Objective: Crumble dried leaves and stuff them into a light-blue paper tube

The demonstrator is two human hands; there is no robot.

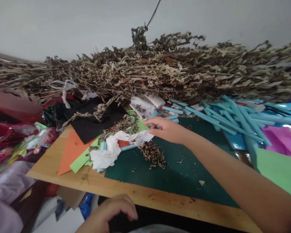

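My right hand (168, 129) reaches over the green cutting mat (196, 174), its thumb and fingers curled together. Its fingertips are just above the right end of a crumpled white tissue (108, 150); whatever they may hold is too small to make out. Below them a small heap of dried, crumbled leaves (154, 153) lies on the mat. Near the table's front edge hangs my left hand (118, 208), loosely bent with a gap between thumb and fingers and nothing visible in it. More dried leaf bits (126, 124) are behind the tissue.
A long pile of dried plants (160, 71) lies along the wall. Several light-blue paper tubes (223, 118) are heaped at the back right. Black (94, 119), orange (71, 149) and light-green sheets (278, 168) lie around the wooden table (48, 161). Colourful clutter (14, 142) fills the left.
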